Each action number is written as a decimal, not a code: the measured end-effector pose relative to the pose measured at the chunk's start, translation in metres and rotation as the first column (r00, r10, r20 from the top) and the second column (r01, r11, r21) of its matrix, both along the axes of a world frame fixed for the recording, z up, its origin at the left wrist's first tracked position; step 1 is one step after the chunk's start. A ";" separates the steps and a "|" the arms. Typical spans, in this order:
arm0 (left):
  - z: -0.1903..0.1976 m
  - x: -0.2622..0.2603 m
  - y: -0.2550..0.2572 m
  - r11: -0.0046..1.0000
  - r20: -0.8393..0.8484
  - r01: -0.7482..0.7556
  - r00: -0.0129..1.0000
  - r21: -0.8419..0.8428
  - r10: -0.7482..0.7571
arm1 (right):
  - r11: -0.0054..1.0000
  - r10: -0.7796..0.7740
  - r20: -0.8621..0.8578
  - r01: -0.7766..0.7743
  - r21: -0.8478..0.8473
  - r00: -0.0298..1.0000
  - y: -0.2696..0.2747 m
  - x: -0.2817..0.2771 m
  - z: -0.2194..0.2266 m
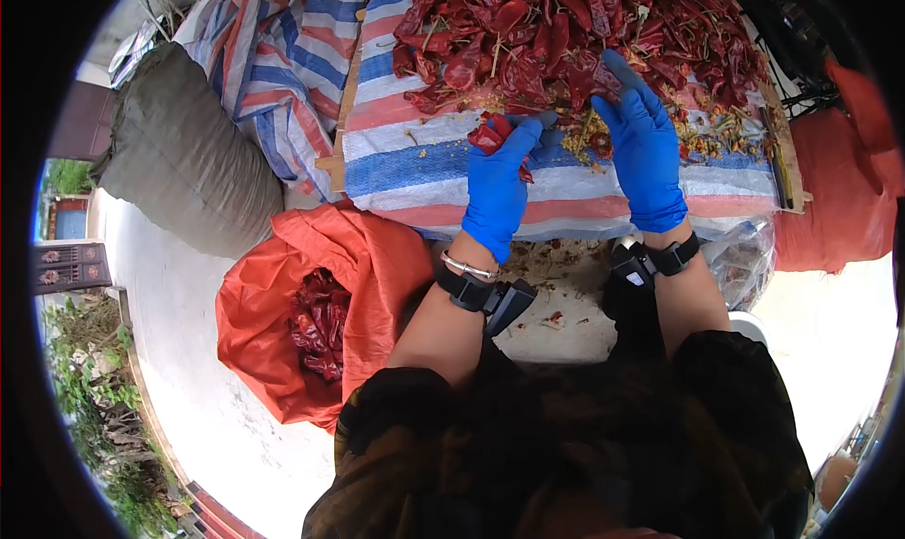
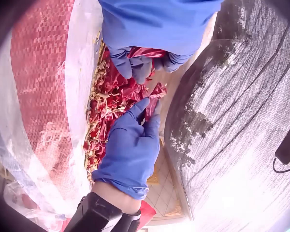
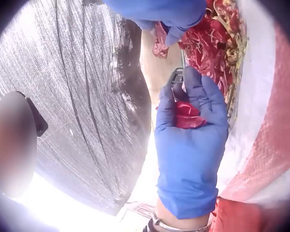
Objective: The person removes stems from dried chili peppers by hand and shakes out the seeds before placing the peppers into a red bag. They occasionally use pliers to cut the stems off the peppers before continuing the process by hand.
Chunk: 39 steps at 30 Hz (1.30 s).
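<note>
Both hands wear blue gloves and work at the near edge of a heap of dried red chili peppers (image 1: 556, 40). My left hand (image 1: 498, 192) holds dried chili pepper (image 1: 487, 136) in its curled fingers. In the right wrist view, a red pepper piece (image 3: 188, 116) lies between that hand's thumb and fingers. My right hand (image 1: 650, 162) is to its right, over the heap's near edge. The left wrist view shows this right hand (image 2: 130, 147) pinching a wrinkled dried chili pepper (image 2: 155, 96) between thumb and fingers.
A striped tarp (image 1: 415, 176) lies under the peppers, strewn with yellow seeds and stems (image 1: 726, 129). An open red sack (image 1: 255, 303) with dried peppers inside stands at the lower left. A full grey sack (image 1: 179, 153) leans behind it. Red bags (image 1: 834, 190) stand at the right.
</note>
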<state>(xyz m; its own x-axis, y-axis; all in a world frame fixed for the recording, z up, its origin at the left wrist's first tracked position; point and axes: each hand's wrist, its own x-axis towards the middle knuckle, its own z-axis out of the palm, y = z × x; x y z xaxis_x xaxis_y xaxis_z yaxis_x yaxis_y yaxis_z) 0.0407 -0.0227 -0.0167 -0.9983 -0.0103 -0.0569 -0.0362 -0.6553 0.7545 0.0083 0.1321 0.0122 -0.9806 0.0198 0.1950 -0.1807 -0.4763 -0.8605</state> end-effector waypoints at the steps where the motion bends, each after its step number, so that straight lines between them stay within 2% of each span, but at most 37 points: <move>1: -0.002 -0.003 0.006 1.000 0.016 -0.010 1.000 -0.018 0.011 | 0.988 0.092 0.043 -0.086 -0.131 0.995 -0.002 0.002 -0.002; 2: -0.004 -0.006 0.014 0.996 -0.024 -0.091 0.996 -0.016 0.091 | 0.984 0.102 0.056 -0.093 -0.153 0.993 -0.006 0.006 -0.004; 3: -0.004 -0.008 0.016 0.986 -0.068 -0.167 0.984 -0.013 0.166 | 0.980 0.181 0.093 -0.171 -0.105 0.979 -0.009 0.011 -0.005; 4: -0.005 -0.006 0.013 0.986 -0.064 -0.166 0.984 -0.033 0.164 | 0.968 0.250 0.128 -0.245 -0.057 0.960 -0.011 0.015 -0.007; 5: -0.005 -0.003 0.011 0.982 -0.024 -0.168 0.986 -0.086 0.166 | 0.963 0.243 0.110 -0.253 0.090 0.964 -0.015 0.020 -0.013; 6: -0.003 -0.001 0.013 0.977 0.014 -0.162 0.986 -0.136 0.166 | 0.967 0.233 0.116 -0.242 0.078 0.966 -0.015 0.022 -0.016; 7: 0.006 -0.003 0.020 0.984 -0.059 -0.171 0.984 -0.060 0.167 | 0.940 0.206 -0.017 -0.193 0.280 0.978 -0.013 0.024 -0.019; 8: 0.004 -0.003 0.020 0.986 -0.054 -0.154 0.987 -0.064 0.151 | 0.877 0.201 -0.150 -0.110 0.467 0.968 -0.009 0.025 -0.021; 9: 0.002 -0.002 0.016 0.981 -0.064 -0.133 0.990 -0.138 0.125 | 0.852 0.221 -0.204 -0.087 0.517 0.954 -0.002 0.021 -0.017; 10: -0.001 -0.002 0.012 0.971 -0.075 -0.115 0.992 -0.210 0.101 | 0.853 0.208 -0.202 -0.077 0.516 0.957 0.002 0.021 -0.007; 12: -0.003 0.001 0.009 0.979 -0.043 -0.042 0.998 -0.199 0.034 | 0.882 0.153 -0.126 -0.078 0.464 0.980 0.008 0.023 0.012; 13: -0.002 0.003 0.008 0.989 -0.044 0.043 0.998 -0.143 -0.049 | 0.815 0.135 -0.156 -0.020 0.579 0.979 0.014 0.020 0.012; 14: -0.002 0.005 0.009 0.988 -0.047 0.126 0.990 -0.085 -0.131 | 0.815 0.127 -0.152 -0.016 0.579 0.980 0.016 0.019 0.012; 16: 0.000 0.009 0.015 0.985 -0.036 0.146 0.988 -0.087 -0.150 | 0.810 0.254 -0.177 -0.109 0.576 0.951 0.019 0.018 0.013; 18: 0.003 0.013 0.019 0.983 -0.022 0.162 0.986 -0.086 -0.164 | 0.808 0.250 -0.102 -0.150 0.569 0.963 0.019 0.018 0.006; 20: 0.007 0.014 0.019 0.956 -0.017 0.224 0.973 -0.191 -0.232 | 0.804 0.354 -0.003 -0.302 0.512 0.935 0.021 0.015 -0.002; 21: 0.004 0.013 0.018 0.947 0.004 0.226 0.973 -0.227 -0.232 | 0.771 0.300 -0.037 -0.219 0.598 0.953 0.021 0.015 -0.002; 22: 0.001 0.011 0.016 0.948 0.005 0.227 0.973 -0.223 -0.232 | 0.769 0.300 -0.035 -0.220 0.600 0.953 0.022 0.015 -0.002; 24: -0.006 0.008 0.012 0.856 0.011 0.221 0.970 -0.467 -0.244 | 0.760 0.369 0.022 -0.315 0.568 0.929 0.024 0.013 -0.003; 28: -0.004 0.012 0.013 0.852 0.019 0.194 0.977 -0.485 -0.212 | 0.775 0.352 0.012 -0.298 0.557 0.936 0.025 0.008 -0.006; 30: 0.004 0.016 0.013 0.919 0.102 0.173 0.984 -0.356 -0.145 | 0.879 0.256 0.241 -0.329 0.344 0.936 0.027 0.007 -0.004; 31: 0.003 0.015 0.011 0.919 0.102 0.172 0.984 -0.354 -0.145 | 0.879 0.256 0.241 -0.329 0.346 0.936 0.027 0.006 -0.006; 33: -0.004 0.011 0.005 0.812 0.161 0.195 0.979 -0.550 -0.126 | 0.768 0.201 0.016 -0.168 0.618 0.979 0.024 0.004 -0.012; 34: -0.008 0.010 0.007 0.813 0.161 0.193 0.979 -0.549 -0.124 | 0.767 0.203 0.016 -0.170 0.619 0.979 0.025 0.004 -0.010; 36: -0.014 0.010 0.013 0.865 -0.042 0.027 0.998 -0.500 -0.056 | 0.632 0.126 -0.030 -0.057 0.773 0.992 0.028 0.006 -0.003; 37: -0.013 0.011 0.014 0.865 -0.041 0.030 0.997 -0.501 -0.059 | 0.633 0.123 -0.029 -0.056 0.772 0.992 0.028 0.008 -0.001; 39: -0.011 0.015 0.017 0.785 -0.099 -0.034 0.995 -0.618 -0.035 | 0.540 0.137 -0.027 -0.052 0.840 0.990 0.028 0.011 0.002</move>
<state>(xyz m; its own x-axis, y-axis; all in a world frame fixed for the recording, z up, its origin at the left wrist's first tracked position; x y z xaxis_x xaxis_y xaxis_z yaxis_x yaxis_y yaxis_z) 0.0562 -0.0057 -0.0281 -0.9981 -0.0085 0.0604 0.0608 -0.0466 0.9971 0.0191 0.1603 0.0143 -0.9468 -0.2854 0.1488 -0.2658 0.4328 -0.8614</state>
